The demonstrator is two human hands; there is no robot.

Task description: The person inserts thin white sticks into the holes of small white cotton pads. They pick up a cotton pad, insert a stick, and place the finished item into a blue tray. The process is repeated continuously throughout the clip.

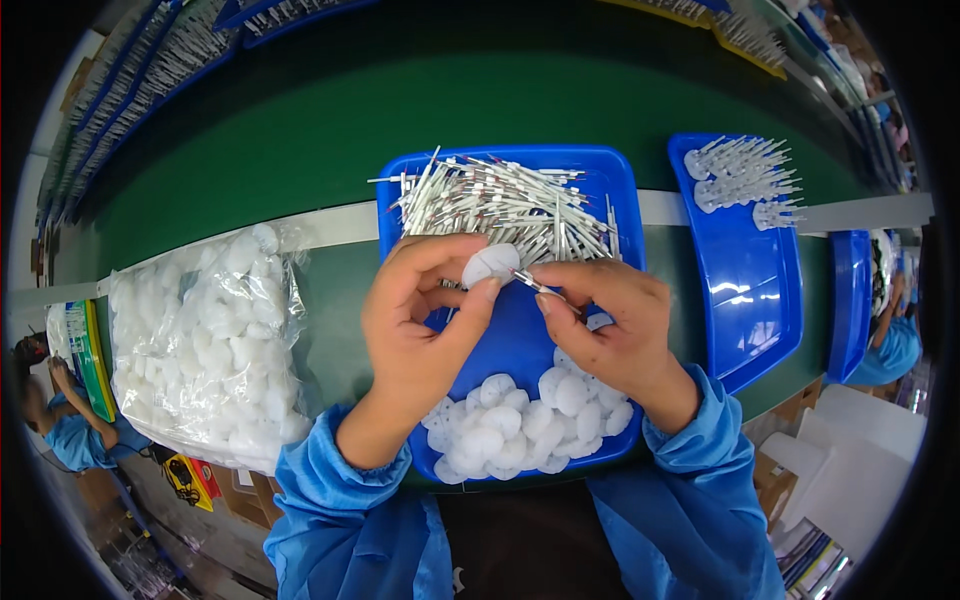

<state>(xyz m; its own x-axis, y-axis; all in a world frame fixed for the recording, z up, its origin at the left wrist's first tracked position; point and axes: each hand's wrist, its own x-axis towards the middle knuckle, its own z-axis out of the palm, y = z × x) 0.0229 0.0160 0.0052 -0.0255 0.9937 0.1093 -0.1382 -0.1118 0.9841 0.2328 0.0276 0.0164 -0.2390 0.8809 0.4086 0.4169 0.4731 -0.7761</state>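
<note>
Glossy plastic, slim shiny rods, blue cloth

Centre tray (510, 350) of smooth, glossy blue plastic; white discs (510, 430) look like thin, matt, semi-translucent plastic; slim rods (490, 205) w/ smooth white & silvery, metal-like finish; R-hand tray (745, 290), same blue plastic, v. glossy w/ bright reflections; clear bag (297, 285) at L, thin plastic film, crinkled & shiny; sleeves (335, 510) of blue cloth, creased w/ slight sheen; green tabletop (340, 120), smooth, mostly matt; box (775, 485) lower R, matt brown cardboard.
</note>
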